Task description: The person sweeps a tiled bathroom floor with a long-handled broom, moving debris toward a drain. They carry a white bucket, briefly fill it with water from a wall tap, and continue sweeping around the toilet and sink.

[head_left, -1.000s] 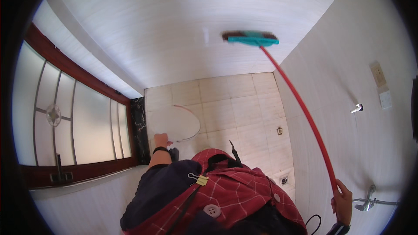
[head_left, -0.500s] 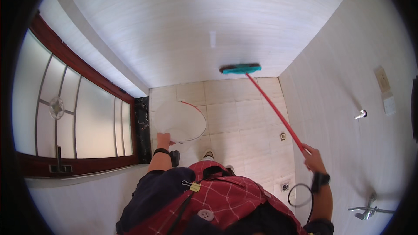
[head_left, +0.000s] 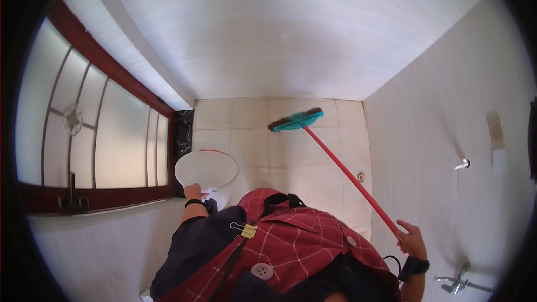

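Note:
My left hand (head_left: pixel 194 191) is closed on the near edge of a white bucket (head_left: pixel 207 169) beside the door sill. Part of its handle shows as a thin red arc along the far edge. At lower right, my right hand (head_left: pixel 411 237) grips the upper end of a broom's red handle (head_left: pixel 349 174), its index finger lifted off. The handle runs away to the left, to a teal broom head (head_left: pixel 296 122) with brown bristles, in front of the far wall. The bristles face the wall; whether they touch the floor I cannot tell.
A red-framed frosted glass door (head_left: pixel 120 140) stands at left above a dark marble sill (head_left: pixel 183 134). Pale tiles cover the floor (head_left: pixel 240 117). On the right wall are a small tap (head_left: pixel 462 164), a mixer tap (head_left: pixel 458 282) and a socket plate (head_left: pixel 495 128). A floor fitting (head_left: pixel 361 177) lies near that wall.
The broom head has come back from the far wall toward me, turning so its bristles show more. The bucket has shifted left and changed its tilt. My right hand has moved slightly nearer.

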Demonstrator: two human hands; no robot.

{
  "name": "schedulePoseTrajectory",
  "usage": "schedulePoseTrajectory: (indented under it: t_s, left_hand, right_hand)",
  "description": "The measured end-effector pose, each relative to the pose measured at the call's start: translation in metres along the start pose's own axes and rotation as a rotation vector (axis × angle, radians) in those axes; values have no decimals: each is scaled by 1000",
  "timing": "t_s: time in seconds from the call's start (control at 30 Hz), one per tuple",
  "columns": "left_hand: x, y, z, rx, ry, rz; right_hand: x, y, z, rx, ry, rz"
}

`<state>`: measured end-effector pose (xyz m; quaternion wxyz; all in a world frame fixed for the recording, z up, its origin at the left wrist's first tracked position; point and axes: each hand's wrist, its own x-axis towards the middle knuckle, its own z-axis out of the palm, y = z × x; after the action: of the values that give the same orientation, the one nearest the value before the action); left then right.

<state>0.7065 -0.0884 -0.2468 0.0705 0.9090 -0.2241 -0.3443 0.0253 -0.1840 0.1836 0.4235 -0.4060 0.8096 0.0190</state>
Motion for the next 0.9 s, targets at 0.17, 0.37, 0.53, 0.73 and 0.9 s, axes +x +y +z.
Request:
schedulePoseTrajectory:
  t_s: [0.17, 0.37, 0.53, 0.73, 0.9]
  left_hand:
    - [16, 30, -12, 700, 6, 489]
    - [31, 98, 4, -573, -225, -137]
    - [25, 155, -15, -870, -121, -158]
    - [43, 178, -10, -885, -78, -99]
    - [61, 148, 3, -68, -47, 514]
  right_hand:
    - [-27, 4, 5, -30, 83, 74]
    - [10, 25, 10, -459, 340, -235]
    - [20, 30, -41, -752, 406, -141]
    - [56, 70, -111, -969, 318, -94]
    - [110, 158, -176, -1014, 376, -66]
